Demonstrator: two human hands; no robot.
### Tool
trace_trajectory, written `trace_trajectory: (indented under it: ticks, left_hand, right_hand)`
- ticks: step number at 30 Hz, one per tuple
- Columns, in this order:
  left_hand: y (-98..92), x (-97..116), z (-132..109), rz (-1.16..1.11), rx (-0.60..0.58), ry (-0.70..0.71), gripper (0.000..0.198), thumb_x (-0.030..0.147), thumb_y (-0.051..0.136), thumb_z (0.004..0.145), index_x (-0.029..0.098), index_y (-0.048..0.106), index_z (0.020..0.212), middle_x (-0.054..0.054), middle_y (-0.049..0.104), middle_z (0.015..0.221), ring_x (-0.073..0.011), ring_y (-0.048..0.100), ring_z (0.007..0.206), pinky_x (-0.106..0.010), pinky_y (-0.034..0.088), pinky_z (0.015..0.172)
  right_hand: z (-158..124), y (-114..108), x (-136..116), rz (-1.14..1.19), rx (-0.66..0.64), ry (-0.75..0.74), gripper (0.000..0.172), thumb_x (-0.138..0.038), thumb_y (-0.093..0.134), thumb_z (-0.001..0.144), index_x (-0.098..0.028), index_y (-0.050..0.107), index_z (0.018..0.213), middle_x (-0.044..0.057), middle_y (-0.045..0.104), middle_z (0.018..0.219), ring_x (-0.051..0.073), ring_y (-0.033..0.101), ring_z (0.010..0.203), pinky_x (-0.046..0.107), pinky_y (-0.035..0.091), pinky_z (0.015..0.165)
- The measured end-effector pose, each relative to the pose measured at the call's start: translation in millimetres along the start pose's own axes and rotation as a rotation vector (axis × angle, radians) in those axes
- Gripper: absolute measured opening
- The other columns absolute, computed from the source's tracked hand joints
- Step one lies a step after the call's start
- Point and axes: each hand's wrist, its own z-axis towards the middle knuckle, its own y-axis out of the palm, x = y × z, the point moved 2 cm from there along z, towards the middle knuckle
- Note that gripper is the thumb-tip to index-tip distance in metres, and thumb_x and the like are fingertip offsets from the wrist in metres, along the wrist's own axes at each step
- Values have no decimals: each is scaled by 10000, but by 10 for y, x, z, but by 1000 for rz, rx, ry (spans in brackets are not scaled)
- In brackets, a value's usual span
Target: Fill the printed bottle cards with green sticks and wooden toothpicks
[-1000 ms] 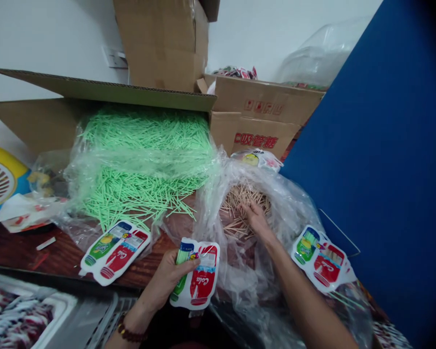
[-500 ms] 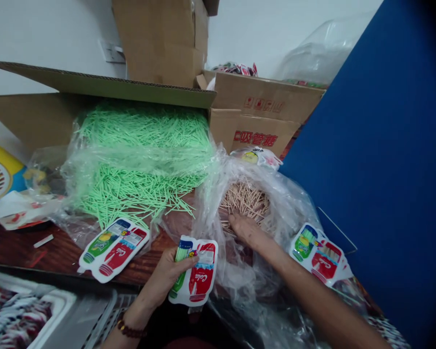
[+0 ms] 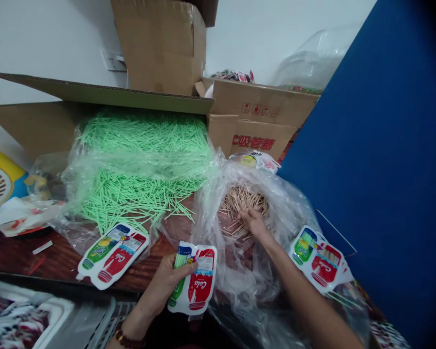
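The left hand (image 3: 165,278) grips a Cola packet (image 3: 199,286); brown sticks (image 3: 247,198) beneath the right hand (image 3: 254,223), its hold unclear, could scatter if snatched.

Cola pack (image 3: 202,288) glossy plastic; box flap (image 3: 138,97) matt cardboard (corrugated).

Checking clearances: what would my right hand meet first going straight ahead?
Your right hand would first meet loose, thin brown sticks in the clear plastic bag; it seems to touch them, though depth is unclear.
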Motion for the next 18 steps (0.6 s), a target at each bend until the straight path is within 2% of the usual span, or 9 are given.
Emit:
trace_trajectory:
  ticks: [3,7,9,13,18]
  left_hand:
    - [8,6,3,0,13,-12,213,302,781,682,118,702,756,-70,749,706,-165,664,566,-240,503,551]
    - [4,-15,10,-9,22,-12,212,303,779,685,124,700,769,-72,753,712,-169,669,578,-250,511,568]
    - [5,-26,10,-16,26,-13,216,306,779,683,127,698,776,-68,756,721,-174,674,586,-255,516,574]
    - [0,-34,-2,-16,26,-16,244,312,790,667,119,703,788,-75,755,729,-180,677,595,-260,524,583]
    - [-22,-39,-8,-30,20,-14,234,309,778,686,114,703,791,-80,756,730,-177,674,587,-259,522,577]
  right_hand:
    - [23,144,-12,112,-6,29,358,-573,574,735,-217,585,772,-4,577,573,187,536,559,326,437,589]
    - [-53,293,-72,178,-11,16,350,-556,564,760,-221,615,845,22,657,689,198,586,655,345,465,697]
    - [-126,345,-78,162,-18,3,306,-515,591,760,-219,640,820,19,672,746,196,584,720,338,452,756]
    - [-238,399,-49,89,-35,-9,249,-444,620,766,-203,680,744,1,661,761,183,553,751,310,413,787]
    - [-251,388,-47,72,-15,-22,281,-439,546,833,-201,683,775,9,678,829,182,561,812,305,395,830]
